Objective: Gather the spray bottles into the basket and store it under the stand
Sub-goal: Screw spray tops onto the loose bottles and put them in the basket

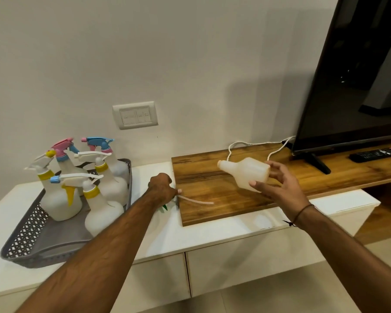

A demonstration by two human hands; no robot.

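A grey perforated basket (32, 233) sits on the white stand at the left, holding several white spray bottles (61, 199) with yellow, pink and blue trigger heads. My right hand (278, 184) holds a headless white bottle body (246, 171) on its side above the wooden board, its neck pointing left. My left hand (163, 188) is closed on a spray head with a green trigger (165, 207), mostly hidden under the hand. Its thin dip tube (196, 201) sticks out to the right over the board's edge.
The white stand (201, 231) has drawers below its front edge. A wooden board (224, 199) lies on it, running right under a black TV (359, 75) on a foot. A remote (376, 154) lies by the TV, a white cable (253, 144) behind the board, and a wall socket (134, 115) above.
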